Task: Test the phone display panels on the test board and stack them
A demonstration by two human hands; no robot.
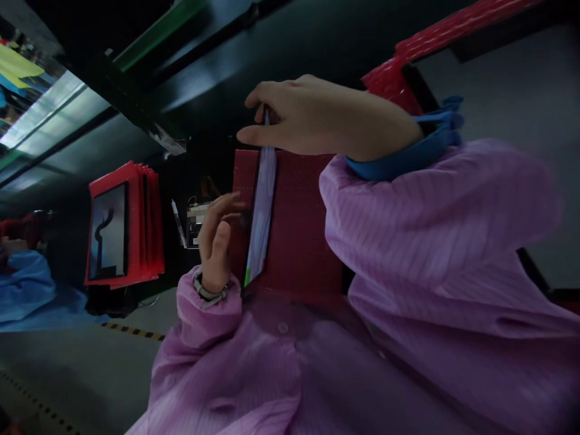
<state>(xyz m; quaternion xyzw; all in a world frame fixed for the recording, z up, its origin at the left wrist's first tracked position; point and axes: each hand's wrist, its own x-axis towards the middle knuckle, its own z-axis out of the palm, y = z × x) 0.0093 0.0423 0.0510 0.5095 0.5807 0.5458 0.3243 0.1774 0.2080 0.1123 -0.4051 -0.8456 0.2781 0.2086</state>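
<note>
My right hand (301, 118) pinches the far end of a thin, glossy flat panel (261, 208) between thumb and fingers. The panel stands steeply tilted, nearly edge-on to me, and its face mirrors the striped purple of my sleeve. A small bright green patch shows at its near end. Under and beside it lies a dark red sheet (303, 223). My left hand (218, 238) is just left of the panel, fingers curved and apart from the thumb, slightly blurred; it holds nothing that I can see, and whether its fingertips touch the panel is unclear.
Left of me stands a stack of red padded sheets (151, 226) with a dark-framed screen (109, 232) on it. A pen (178, 222) and a small electronic unit (194, 223) lie nearby. Red bubble wrap (394, 84) is at right. A co-worker's blue sleeve (34, 290) shows far left.
</note>
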